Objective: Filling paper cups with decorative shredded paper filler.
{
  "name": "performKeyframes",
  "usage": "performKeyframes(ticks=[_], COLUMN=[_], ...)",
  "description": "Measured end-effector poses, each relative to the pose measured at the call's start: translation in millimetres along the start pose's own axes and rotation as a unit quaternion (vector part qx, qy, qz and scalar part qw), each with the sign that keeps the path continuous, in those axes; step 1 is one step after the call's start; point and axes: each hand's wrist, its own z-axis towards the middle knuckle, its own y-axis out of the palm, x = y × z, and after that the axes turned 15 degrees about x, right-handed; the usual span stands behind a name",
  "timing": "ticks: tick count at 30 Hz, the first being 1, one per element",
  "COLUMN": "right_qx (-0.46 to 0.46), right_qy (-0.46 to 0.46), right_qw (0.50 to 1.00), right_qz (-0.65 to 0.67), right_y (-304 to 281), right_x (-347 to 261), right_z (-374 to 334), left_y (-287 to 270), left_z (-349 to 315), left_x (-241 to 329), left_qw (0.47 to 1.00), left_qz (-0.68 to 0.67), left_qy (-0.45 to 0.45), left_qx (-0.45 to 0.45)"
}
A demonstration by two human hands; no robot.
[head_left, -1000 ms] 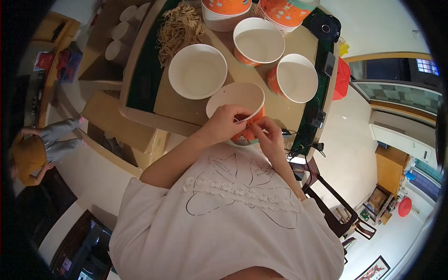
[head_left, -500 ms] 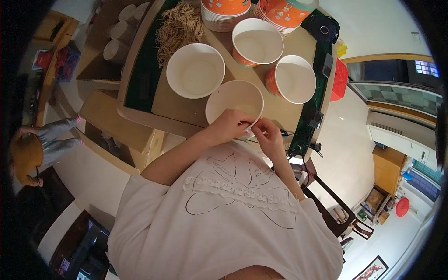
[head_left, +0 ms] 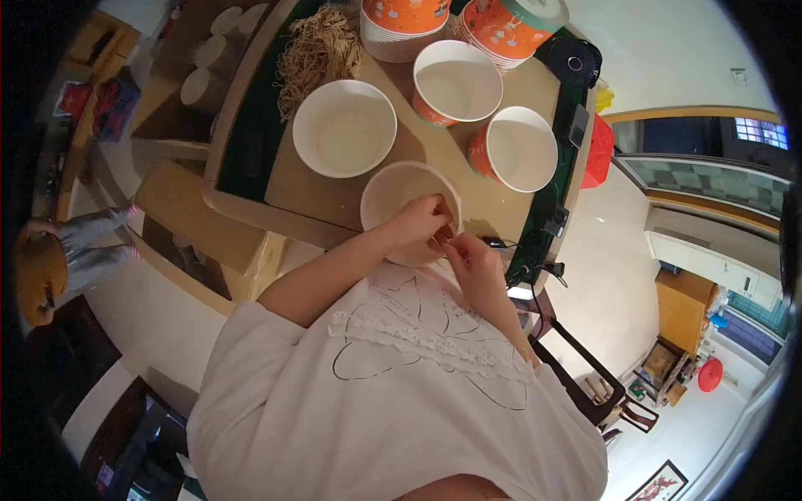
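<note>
The cup (head_left: 397, 188) is at the near edge of the desk (head_left: 242, 215), mouth up, so both hands can get at its rim. The left hand (head_left: 426, 221) reaches over the inside and the right hand (head_left: 474, 260) meets it by the rim's right side. Their fingers are bent and close together, but I cannot tell what they pinch. Three white cups (head_left: 345, 129) sit farther in, perhaps to leave elbow room. Tall orange stacks (head_left: 405, 21) stand at the far edge, and tangled string (head_left: 317, 58) lies by the left edge, likely kept within reach. Brown board (head_left: 292, 179) covers the green top. Black cords (head_left: 526, 265) run along the right edge. Open boxes (head_left: 200, 209) are on the left, and another person (head_left: 42, 267) is near them.
</note>
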Motion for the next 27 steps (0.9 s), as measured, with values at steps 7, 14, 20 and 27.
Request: performKeyframes(ticks=[7, 14, 20, 27], right_qx=[-0.023, -0.094, -0.207, -0.142], right_qy=[-0.019, 0.009, -0.082, -0.158], right_qw=[0.999, 0.989, 0.973, 0.977], right_qz=[-0.037, -0.116, -0.062, -0.013], right_y=[-3, -13, 6, 16], right_x=[-7, -11, -17, -26], right_z=[2, -4, -5, 6], left_y=[13, 9, 18, 19], left_z=[25, 21, 33, 48], left_x=[-56, -10, -21, -45], left_qw=[0.972, 0.979, 0.947, 0.965], left_qz=[-0.026, -0.143, -0.224, -0.136], left_qy=[0.234, -0.133, -0.204, -0.197], left_qx=[0.013, -0.063, -0.108, -0.106])
